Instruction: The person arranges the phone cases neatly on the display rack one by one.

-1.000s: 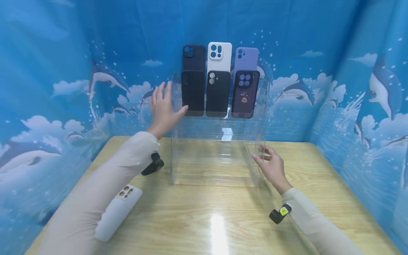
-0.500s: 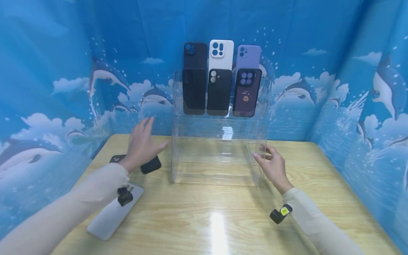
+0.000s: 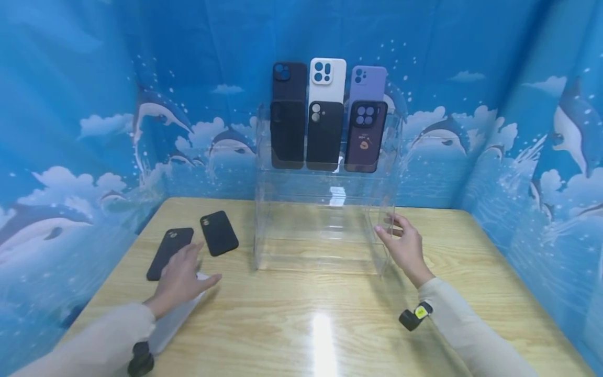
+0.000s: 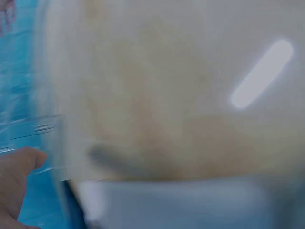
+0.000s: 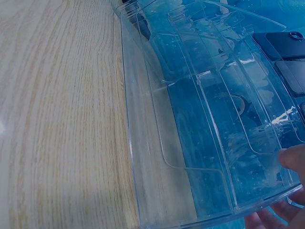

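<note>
My left hand (image 3: 181,277) hovers over a white phone case (image 3: 171,327) at the left of the table, thumb spread from the loosely straight fingers and nothing held. The hand hides the case's upper part. Beyond it lie a black phone case (image 3: 165,256) and a second black phone case (image 3: 220,234). My right hand (image 3: 406,251) grips the right side panel of a clear stepped display stand (image 3: 325,180), thumb on one face and fingers round the other. In the right wrist view that thumb (image 5: 294,158) shows at the stand's edge.
Upright on the stand's top tiers are a black case (image 3: 288,81), a white case (image 3: 334,89), a purple case (image 3: 372,89) and several dark cases in front, one a dark case with a printed figure (image 3: 365,152). A dolphin-print curtain (image 3: 438,52) surrounds the wooden table (image 3: 278,319).
My left hand has come down from beside the stand's upper left, over the black cases, to the white case. The right hand has stayed on the stand.
</note>
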The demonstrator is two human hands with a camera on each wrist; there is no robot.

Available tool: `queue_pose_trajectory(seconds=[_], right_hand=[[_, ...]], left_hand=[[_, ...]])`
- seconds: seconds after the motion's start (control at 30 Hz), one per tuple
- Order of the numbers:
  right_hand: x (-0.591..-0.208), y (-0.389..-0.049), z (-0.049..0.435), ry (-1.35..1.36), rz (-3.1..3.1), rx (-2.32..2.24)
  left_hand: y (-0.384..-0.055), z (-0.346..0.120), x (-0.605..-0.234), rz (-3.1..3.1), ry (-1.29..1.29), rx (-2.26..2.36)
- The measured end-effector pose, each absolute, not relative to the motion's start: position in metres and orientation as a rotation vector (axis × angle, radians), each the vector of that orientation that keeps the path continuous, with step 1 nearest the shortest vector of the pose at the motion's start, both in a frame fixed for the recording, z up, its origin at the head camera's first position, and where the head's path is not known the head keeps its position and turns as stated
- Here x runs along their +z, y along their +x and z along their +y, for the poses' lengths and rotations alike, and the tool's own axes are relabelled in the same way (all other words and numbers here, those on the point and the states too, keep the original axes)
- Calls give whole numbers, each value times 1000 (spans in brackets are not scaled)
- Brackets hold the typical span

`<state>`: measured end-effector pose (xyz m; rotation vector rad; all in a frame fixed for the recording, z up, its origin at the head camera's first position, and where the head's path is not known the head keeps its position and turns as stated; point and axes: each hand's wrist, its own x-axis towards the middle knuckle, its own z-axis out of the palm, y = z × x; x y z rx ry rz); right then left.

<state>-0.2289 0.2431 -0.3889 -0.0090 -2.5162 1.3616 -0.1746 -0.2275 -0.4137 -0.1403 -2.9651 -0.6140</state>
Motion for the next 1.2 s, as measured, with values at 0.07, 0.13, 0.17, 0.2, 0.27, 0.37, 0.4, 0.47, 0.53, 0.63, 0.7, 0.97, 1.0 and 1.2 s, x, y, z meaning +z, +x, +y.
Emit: queue_pose_trajectory(seconds=[0.07, 0.13, 0.17, 0.2, 0.27, 0.37, 0.4, 0.47, 0.53, 0.63, 0.7, 0.97, 1.0, 1.2], right_hand=[[-389, -229, 242, -6, -2515, 1360], [-389, -230, 241, -1, -2513, 1361], [-388, -230, 241, 0, -2513, 1360], [-388, -230, 241, -1, -2513, 1361], [-387, -230, 240, -1, -2516, 1362], [-386, -229, 240, -7, -2527, 1368], [-386, -229, 240, -9, -2527, 1370], [-386, -229, 240, -9, -2526, 1371], [-385, -229, 240, -8, -2526, 1368], [-386, -229, 240, -9, -2525, 1362], [-386, -229, 240, -8, -2527, 1358], [-387, -227, 240, -13, -2541, 1365], [-387, -227, 240, -16, -2544, 1362], [-386, -226, 241, -32, -2552, 1355]], left_hand=[[-167, -232, -425, -2996, -125, -637], [-161, -234, -433, -3026, -96, -664], [-159, -235, -435, -3044, -75, -668], [-158, -236, -437, -3055, -60, -670], [-154, -237, -439, -3069, -43, -668], [-151, -239, -441, -3059, -31, -656], [-150, -239, -442, -3045, -34, -657], [-149, -241, -443, -3021, -40, -662], [-149, -243, -444, -3013, -37, -660], [-150, -245, -445, -3017, -38, -662], [-152, -247, -445, -3033, -27, -654], [-154, -251, -447, -3073, 21, -659], [-155, -251, -447, -3074, 23, -664], [-160, -248, -442, -3064, 7, -694]])
